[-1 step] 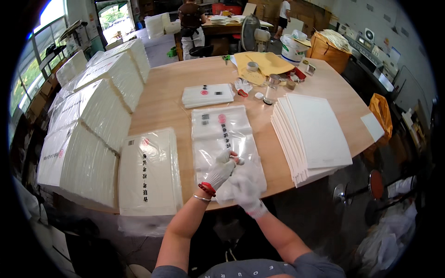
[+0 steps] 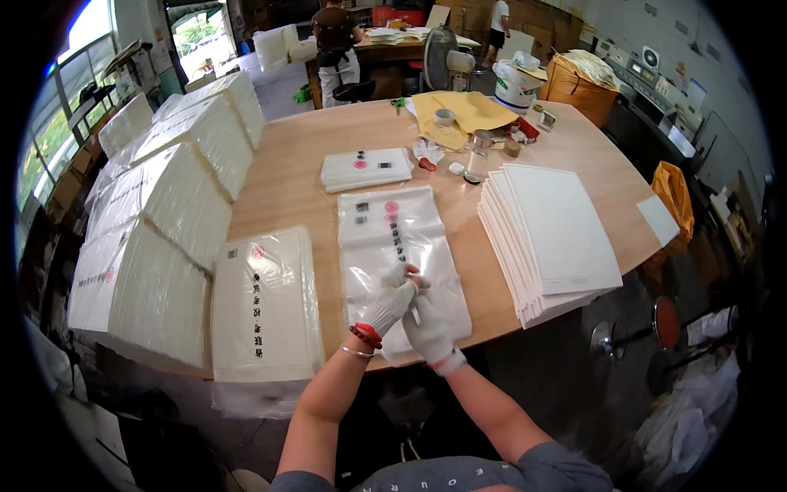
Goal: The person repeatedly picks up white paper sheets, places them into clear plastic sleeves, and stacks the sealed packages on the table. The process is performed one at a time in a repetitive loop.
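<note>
Both my hands wear white knitted gloves and meet over a flat stack of clear plastic bags (image 2: 369, 246) with black print and a red mark. My left hand (image 2: 392, 302), with red beads and a silver bangle at the wrist, is closed; bare fingertips show at its end. Against it is my right hand (image 2: 429, 326), its fingers bent in and partly covered by the left. What lies between the fingers, if anything, is hidden. To the left is a bagged stack of sheets (image 2: 266, 303). On the right stands a fanned pile of white board-like packets (image 2: 566, 234).
Tall wrapped stacks (image 2: 152, 213) line the table's left side. Folded plastic bags (image 2: 365, 169) lie farther back. Beyond are yellow paper (image 2: 463, 111), a tape roll (image 2: 443, 117), a white bucket (image 2: 516, 86) and a fan (image 2: 440, 59). Two other people are in the background.
My right hand, blurred before, has drawn slightly closer in against my left hand. My left hand stays almost in place.
</note>
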`<state>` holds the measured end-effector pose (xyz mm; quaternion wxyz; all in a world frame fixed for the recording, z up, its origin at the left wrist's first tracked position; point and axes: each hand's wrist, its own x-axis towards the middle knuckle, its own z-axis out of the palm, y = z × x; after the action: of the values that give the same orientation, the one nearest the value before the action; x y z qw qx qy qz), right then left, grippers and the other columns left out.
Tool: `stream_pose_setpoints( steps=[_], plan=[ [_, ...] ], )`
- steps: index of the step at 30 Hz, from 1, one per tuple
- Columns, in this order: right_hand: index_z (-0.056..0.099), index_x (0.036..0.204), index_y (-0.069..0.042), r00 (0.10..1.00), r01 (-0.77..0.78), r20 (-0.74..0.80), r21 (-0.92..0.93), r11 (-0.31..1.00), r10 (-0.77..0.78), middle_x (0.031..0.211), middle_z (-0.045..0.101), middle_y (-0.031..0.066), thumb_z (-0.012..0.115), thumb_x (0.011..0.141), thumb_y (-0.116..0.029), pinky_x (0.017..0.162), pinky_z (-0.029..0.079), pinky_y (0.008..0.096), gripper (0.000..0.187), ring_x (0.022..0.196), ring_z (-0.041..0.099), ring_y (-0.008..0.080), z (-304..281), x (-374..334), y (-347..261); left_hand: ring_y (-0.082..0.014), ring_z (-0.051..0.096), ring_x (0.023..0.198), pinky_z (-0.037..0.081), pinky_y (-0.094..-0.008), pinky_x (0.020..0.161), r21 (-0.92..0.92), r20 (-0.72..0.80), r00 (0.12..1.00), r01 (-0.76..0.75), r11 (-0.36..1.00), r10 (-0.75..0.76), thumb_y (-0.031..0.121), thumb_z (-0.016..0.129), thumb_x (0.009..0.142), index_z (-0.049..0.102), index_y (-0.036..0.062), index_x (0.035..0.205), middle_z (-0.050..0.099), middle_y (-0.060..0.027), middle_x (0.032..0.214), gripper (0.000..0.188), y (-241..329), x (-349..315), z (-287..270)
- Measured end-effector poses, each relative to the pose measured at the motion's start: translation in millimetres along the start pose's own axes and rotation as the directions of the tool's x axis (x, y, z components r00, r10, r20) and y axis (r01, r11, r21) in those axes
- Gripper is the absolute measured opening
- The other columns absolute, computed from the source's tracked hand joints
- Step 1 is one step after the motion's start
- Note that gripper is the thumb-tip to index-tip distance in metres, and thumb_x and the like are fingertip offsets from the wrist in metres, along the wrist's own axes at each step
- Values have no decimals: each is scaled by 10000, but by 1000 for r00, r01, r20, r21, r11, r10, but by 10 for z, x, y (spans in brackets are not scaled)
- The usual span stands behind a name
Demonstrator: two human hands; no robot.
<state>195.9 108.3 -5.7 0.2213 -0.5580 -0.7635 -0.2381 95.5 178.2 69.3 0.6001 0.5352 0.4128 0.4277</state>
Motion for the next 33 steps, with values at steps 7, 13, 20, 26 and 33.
stream_pose_setpoints(
  steps=[7,13,20,26,33],
  plan=[
    [568,1139,-34,977,-163,212,825,541,-29,965,597,150,612,818,-126,759,486,306,337,843,590,238,-176,-241,225,-251,610,723,481,-356,655,649,27,972,-194,735,232,175,671,760,516,14,1150,639,-112,783,449,247,-316,-72],
    [447,1224,-38,982,-179,114,265,947,153,1121,538,207,693,750,-173,861,452,398,552,1012,529,365,-1520,8,1743,-287,583,795,481,-401,681,913,66,650,-346,217,757,167,741,648,495,-9,1149,603,-117,859,586,435,-789,-36],
    [508,1111,-110,986,-115,135,121,986,98,915,606,167,632,790,-308,701,482,443,397,830,591,361,-1323,-149,2668,-187,606,826,500,-281,706,525,167,683,-672,522,711,-46,631,744,496,-4,1146,606,-99,902,426,442,-1217,386],
    [551,849,-121,993,-116,-3,-47,992,116,660,554,89,528,840,-168,458,439,403,53,579,576,288,-1932,-94,2095,-178,589,922,472,-309,833,-320,442,896,213,923,-54,132,555,895,489,7,1207,612,-96,1005,343,181,-1210,1211],
    [567,1006,-62,942,-32,280,628,777,-187,958,583,116,481,892,-238,712,516,345,227,813,590,215,-2439,-689,1458,-190,563,906,463,-323,798,-104,396,767,584,805,-505,102,570,825,540,-10,1087,574,-74,1000,287,150,-1296,1033]
  ],
)
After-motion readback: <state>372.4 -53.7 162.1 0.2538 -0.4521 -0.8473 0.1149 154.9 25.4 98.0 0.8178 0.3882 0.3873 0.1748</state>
